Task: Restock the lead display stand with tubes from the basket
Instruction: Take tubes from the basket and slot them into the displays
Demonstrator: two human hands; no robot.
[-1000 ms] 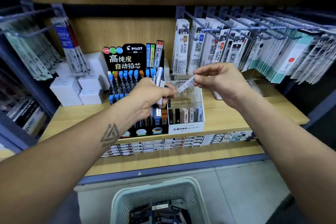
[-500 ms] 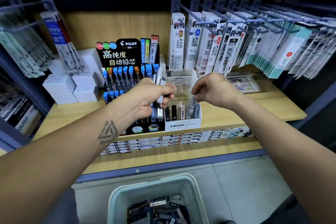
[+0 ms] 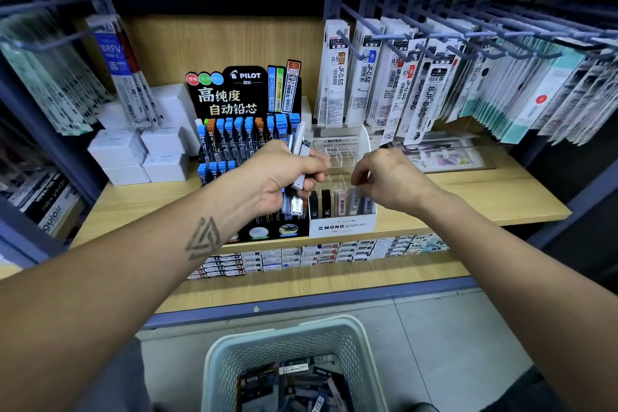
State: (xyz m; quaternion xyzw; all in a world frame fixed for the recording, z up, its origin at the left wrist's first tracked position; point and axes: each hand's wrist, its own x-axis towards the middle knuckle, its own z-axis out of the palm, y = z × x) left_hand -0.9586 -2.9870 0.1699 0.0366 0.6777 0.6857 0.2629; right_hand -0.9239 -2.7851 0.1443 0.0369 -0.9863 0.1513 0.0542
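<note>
The white-and-clear MONO lead display stand (image 3: pixel 341 227) sits on the wooden shelf, with several tubes in its front row. My right hand (image 3: pixel 391 177) reaches down over the right end of that row. Its curled fingertips pinch the top of a grey lead tube (image 3: pixel 355 202) standing in a slot. My left hand (image 3: pixel 284 174) hovers just left of the stand and grips a bundle of lead tubes (image 3: pixel 298 150), which stick out above and below the fist. The pale green basket (image 3: pixel 284 338) stands on the floor below, holding more tubes.
A black Pilot lead display (image 3: pixel 234 94) with blue- and orange-capped tubes stands directly left of the MONO stand. White boxes (image 3: pixel 140 150) are stacked further left. Hanging refill packs (image 3: pixel 418 84) on hooks overhang the shelf at the right. Small boxes line the lower shelf (image 3: pixel 317 254).
My right hand came down from chest height, where it pinched a single tube, to the right end of the stand's front row. My left hand kept its bundle and barely moved.
</note>
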